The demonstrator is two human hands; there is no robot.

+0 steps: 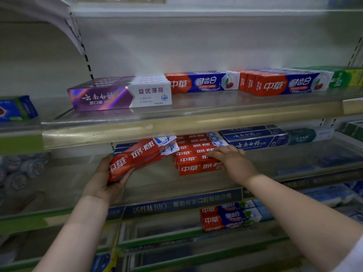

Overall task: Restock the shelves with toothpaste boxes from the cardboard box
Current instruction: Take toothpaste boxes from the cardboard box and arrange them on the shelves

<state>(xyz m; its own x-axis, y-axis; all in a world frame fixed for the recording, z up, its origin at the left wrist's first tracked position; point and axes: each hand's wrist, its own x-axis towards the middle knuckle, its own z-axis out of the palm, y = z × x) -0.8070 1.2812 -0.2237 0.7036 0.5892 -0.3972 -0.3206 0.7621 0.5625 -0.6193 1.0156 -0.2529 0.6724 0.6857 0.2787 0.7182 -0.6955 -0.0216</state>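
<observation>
My left hand (104,180) grips a small bundle of red toothpaste boxes (137,156) by their near end, tilted up to the right at the middle shelf (157,185). Just right of them stands a stack of matching red toothpaste boxes (193,154) on that shelf. My right hand (231,161) rests on the stack's right front, fingers curled over the top boxes and thumb at the front face. The cardboard box is out of view.
The upper shelf (137,126) carries a purple box (119,95) and red-and-blue boxes (204,82) (284,84). Dark blue boxes (255,139) lie right of the red stack. Red-and-blue boxes (225,215) sit on the lower shelf. Bare shelf floor lies under my left hand.
</observation>
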